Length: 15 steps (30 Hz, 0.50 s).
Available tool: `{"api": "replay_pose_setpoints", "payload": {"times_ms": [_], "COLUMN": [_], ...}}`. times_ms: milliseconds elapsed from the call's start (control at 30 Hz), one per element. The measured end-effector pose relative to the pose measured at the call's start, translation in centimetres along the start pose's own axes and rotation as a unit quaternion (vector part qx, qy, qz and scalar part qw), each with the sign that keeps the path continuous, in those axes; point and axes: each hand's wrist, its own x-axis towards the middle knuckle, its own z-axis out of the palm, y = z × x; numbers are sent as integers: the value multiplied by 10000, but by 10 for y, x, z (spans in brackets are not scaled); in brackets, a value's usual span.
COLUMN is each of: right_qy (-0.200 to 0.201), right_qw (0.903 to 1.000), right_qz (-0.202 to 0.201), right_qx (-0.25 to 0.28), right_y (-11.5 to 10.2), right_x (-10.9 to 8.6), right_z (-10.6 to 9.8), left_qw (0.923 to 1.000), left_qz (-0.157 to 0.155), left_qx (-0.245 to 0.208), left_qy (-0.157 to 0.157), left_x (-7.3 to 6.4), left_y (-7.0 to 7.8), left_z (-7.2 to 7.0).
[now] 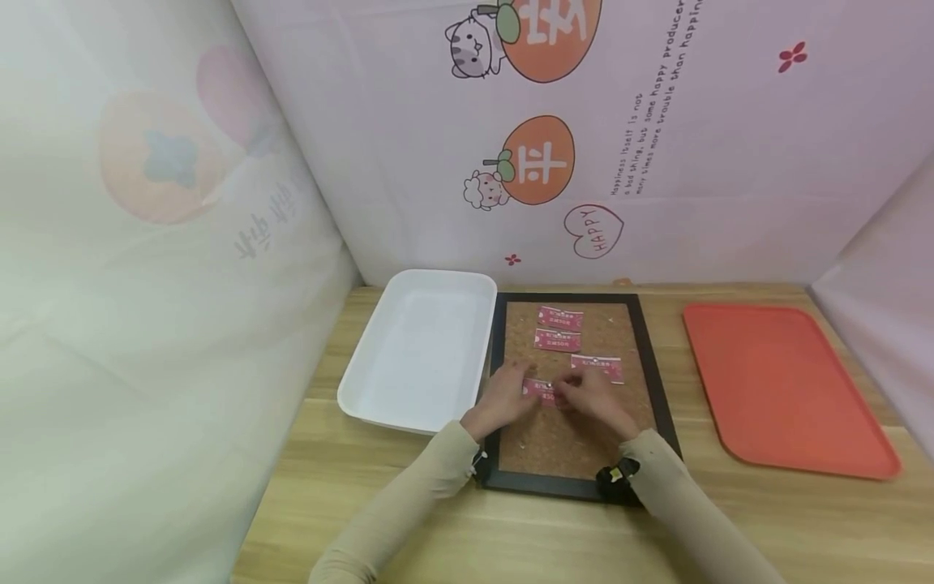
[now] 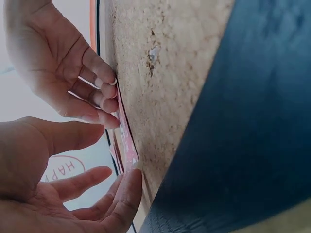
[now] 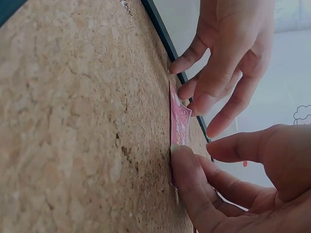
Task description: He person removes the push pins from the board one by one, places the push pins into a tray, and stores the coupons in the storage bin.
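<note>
On the cork board (image 1: 550,450), a pink printed paper card (image 1: 538,389) lies between the two hands, with a small pale pin-like spot at its upper edge. My left hand (image 1: 508,395) is at the card's left end, thumb apart from its fingers; in the left wrist view a fingertip (image 2: 133,182) is beside the card. At the right end, my right hand (image 1: 594,397) covers part of the card. In the right wrist view a right fingertip (image 3: 181,158) presses on the pink card (image 3: 180,121), while the thumb stands off it.
Two similar cards, upper (image 1: 560,316) and lower (image 1: 558,340), lie near the board's top; another card (image 1: 598,369) is beyond my right hand. A black frame (image 1: 554,484) edges the board. A white tray (image 1: 419,349) stands left, a red tray (image 1: 788,389) right, on a wooden table (image 1: 540,539).
</note>
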Motion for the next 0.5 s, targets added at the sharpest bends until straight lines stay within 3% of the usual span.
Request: {"api": "replay_pose_setpoints", "payload": {"times_ms": [333,500], "right_qy": [157,223], "right_qw": [9997,9994], "right_qz": [-80,-104], "right_qx": [-175,-228], "right_y": [-2,2], "right_x": [4,10], "right_z": [3,3], "left_qw": [9980,9970], "left_qz": [-87,-128], "left_qx": [-563,-727], "left_qy": [266,215], "left_x": [0,2], "left_y": [-2,-3], "left_z": [2,3]}}
